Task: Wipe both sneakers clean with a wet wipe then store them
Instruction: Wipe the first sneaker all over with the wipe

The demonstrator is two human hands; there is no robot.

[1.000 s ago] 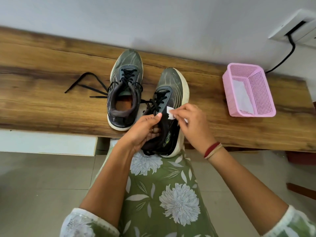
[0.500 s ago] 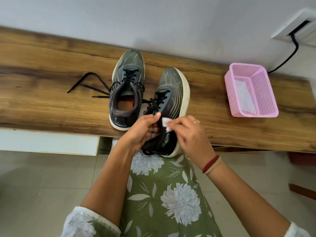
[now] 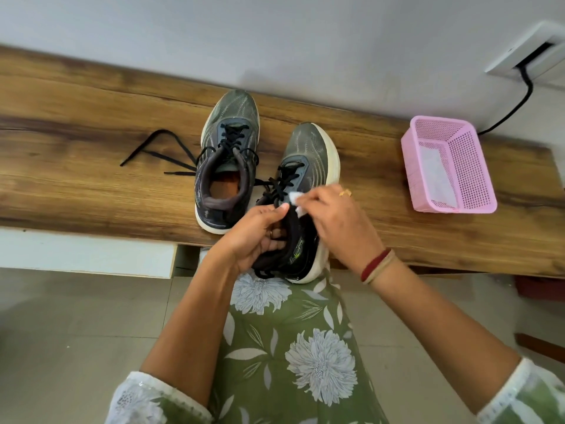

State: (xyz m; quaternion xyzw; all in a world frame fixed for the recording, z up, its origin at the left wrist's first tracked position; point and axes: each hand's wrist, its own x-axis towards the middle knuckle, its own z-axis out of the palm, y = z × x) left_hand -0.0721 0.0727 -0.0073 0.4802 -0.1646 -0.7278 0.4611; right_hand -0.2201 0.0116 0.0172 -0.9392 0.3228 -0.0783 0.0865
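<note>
The table (image 3: 91, 185) bears the near sneaker (image 3: 308, 154), tilted, heel past the front edge. The second sneaker (image 3: 227, 139) stands just left of it, the pink basket (image 3: 449, 166) well to its right. The left hand (image 3: 256, 237) grips the near sneaker's collar; wiping well, I judge, means bracing there and pressing short strokes. The right hand (image 3: 339, 228) pinches the wet wipe (image 3: 295, 198), which sits at that grip's fingertips, against its laces.

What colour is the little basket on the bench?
Pink. The basket with tiny holes sits at the right end of the wooden bench, seen in the head view.
</note>
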